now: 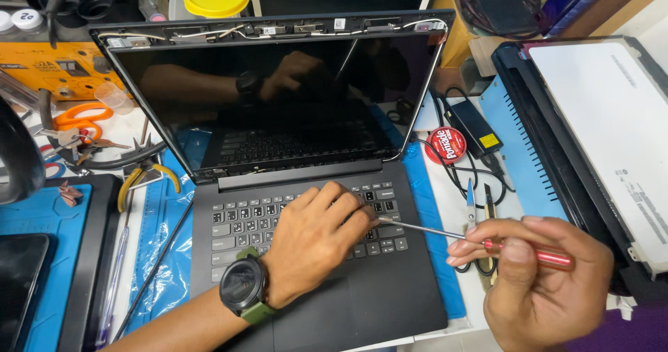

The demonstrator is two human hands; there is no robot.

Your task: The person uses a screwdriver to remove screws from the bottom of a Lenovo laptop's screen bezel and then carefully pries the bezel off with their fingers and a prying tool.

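Fingers of my right hand (539, 282) are closed round the red handle of a thin screwdriver (480, 240), thumb and forefinger pinching it, the steel shaft running leftward until its tip meets the fingertips of my left hand (316, 237). That left hand, watch (243, 286) on the wrist, lies palm down on the laptop's keyboard (243, 223), fingers curled together over the right-hand keys and apparently steadying the tip or pinching something tiny there; I cannot tell which, since the fingers hide the spot. By my reckoning I am at the stage of placing the blade on a small point at the right end of the keys, so the next move calls for a steady, light push with the tip kept from skidding across the key caps. The laptop (390, 303) itself lies open right under the left hand, and to the left of the right one, which hovers off its right edge; its dark screen (278, 101) stands behind the keyboard with the bezel off and thin wires bared along the top edge. Right of the laptop, on the table (445, 209), lie a black power brick (473, 126), a round red tin (447, 145) and a bare display panel (612, 136); left of it, yellow-handled pliers (142, 181) and orange scissors (80, 119).
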